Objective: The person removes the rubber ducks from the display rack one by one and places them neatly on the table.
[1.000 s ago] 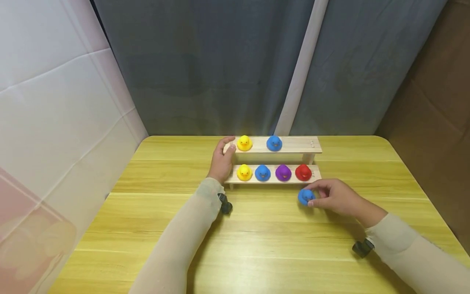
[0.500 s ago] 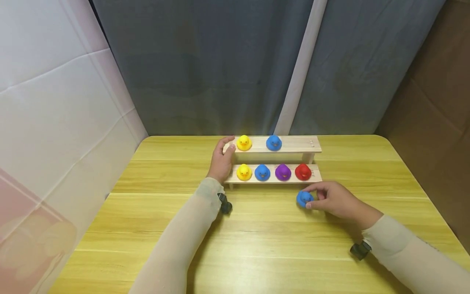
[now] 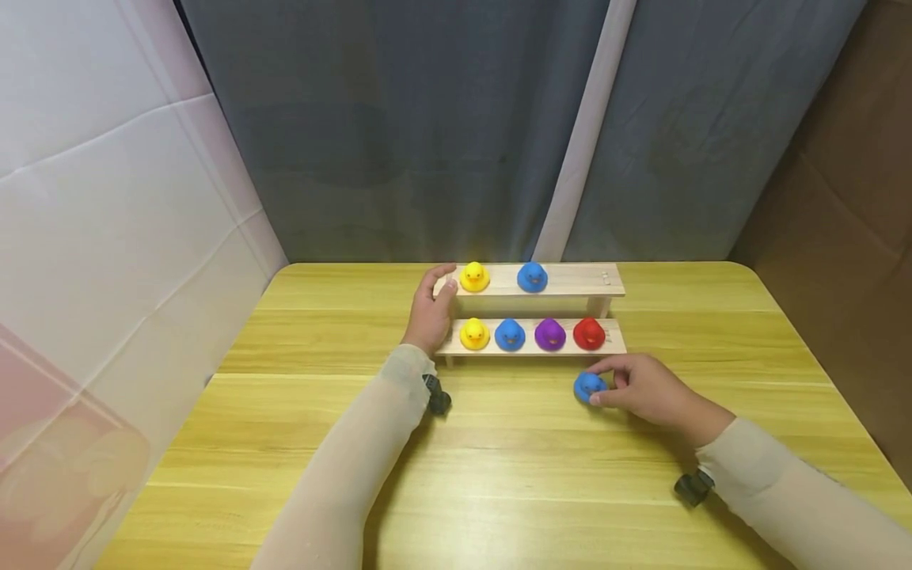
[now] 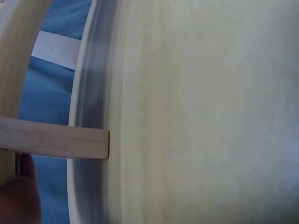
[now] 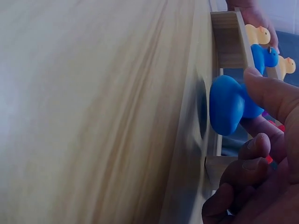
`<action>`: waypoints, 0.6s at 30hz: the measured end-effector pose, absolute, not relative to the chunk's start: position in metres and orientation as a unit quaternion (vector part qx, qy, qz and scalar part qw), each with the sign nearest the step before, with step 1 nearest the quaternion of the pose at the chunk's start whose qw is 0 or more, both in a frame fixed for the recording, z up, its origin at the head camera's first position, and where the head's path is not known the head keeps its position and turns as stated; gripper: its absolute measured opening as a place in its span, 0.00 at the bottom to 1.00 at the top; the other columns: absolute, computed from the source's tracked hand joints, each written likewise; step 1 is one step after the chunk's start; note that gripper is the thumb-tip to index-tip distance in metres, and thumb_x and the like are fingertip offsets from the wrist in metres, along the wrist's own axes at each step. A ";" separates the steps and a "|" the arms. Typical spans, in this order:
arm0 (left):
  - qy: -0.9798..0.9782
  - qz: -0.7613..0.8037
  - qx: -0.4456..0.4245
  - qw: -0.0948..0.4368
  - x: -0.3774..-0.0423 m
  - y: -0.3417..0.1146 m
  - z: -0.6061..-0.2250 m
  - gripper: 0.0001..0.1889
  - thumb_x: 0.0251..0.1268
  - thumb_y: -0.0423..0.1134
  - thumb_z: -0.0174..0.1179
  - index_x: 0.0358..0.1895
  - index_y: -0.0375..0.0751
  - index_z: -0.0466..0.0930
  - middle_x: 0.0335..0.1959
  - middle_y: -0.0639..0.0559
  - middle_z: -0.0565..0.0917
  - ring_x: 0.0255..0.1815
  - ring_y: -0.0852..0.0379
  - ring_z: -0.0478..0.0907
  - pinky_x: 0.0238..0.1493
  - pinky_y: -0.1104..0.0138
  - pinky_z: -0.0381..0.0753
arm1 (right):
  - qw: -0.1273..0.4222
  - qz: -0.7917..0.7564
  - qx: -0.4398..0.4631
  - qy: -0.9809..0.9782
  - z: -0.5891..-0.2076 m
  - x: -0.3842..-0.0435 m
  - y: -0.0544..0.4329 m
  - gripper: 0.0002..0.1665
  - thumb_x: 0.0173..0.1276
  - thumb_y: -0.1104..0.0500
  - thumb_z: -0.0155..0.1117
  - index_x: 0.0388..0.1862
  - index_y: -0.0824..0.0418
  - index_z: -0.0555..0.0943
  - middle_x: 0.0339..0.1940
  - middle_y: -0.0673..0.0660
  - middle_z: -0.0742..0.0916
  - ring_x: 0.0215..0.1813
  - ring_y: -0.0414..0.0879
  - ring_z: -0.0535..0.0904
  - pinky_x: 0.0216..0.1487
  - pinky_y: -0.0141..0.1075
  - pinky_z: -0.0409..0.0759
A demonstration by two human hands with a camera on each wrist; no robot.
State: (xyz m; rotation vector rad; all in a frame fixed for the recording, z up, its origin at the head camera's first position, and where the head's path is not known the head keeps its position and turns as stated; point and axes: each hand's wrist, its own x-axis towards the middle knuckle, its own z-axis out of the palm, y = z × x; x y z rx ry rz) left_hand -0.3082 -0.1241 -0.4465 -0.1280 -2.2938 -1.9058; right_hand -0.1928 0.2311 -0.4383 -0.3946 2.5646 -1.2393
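- I saw the right hand (image 3: 644, 389) pinching a blue toy duck (image 3: 588, 387) before the lower shelf (image 3: 530, 346), seemingly just off the table (image 3: 527, 475).
- Left hand (image 3: 429, 315) gripped the wooden rack (image 3: 577, 278) at its left end, near the upper yellow duck (image 3: 473, 277).

A screened-off tabletop corner, wider room unclear: grey curtain (image 3: 399, 134) behind, white sheet (image 3: 107, 174) leftward, wood-grain table (image 3: 513, 483).
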 end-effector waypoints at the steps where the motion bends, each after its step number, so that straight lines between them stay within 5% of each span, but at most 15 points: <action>1: -0.767 -0.636 -0.042 0.078 -0.308 -0.124 -0.446 0.20 0.85 0.46 0.49 0.73 0.51 0.73 0.79 0.52 0.69 0.81 0.50 0.63 0.83 0.49 0.57 | 0.134 -0.427 -0.136 0.884 -0.438 -0.193 0.231 0.26 0.61 0.56 0.83 0.57 0.63 0.87 0.21 0.50 0.73 0.24 0.43 0.68 0.21 0.31 0.64; 18: -0.761 -0.642 -0.045 0.078 -0.308 -0.124 -0.446 0.22 0.85 0.44 0.49 0.75 0.47 0.71 0.79 0.51 0.68 0.81 0.49 0.63 0.83 0.49 0.57 | 0.150 -0.414 -0.131 0.888 -0.439 -0.195 0.228 0.23 0.61 0.59 0.82 0.54 0.63 0.86 0.22 0.52 0.75 0.24 0.43 0.69 0.21 0.30 0.65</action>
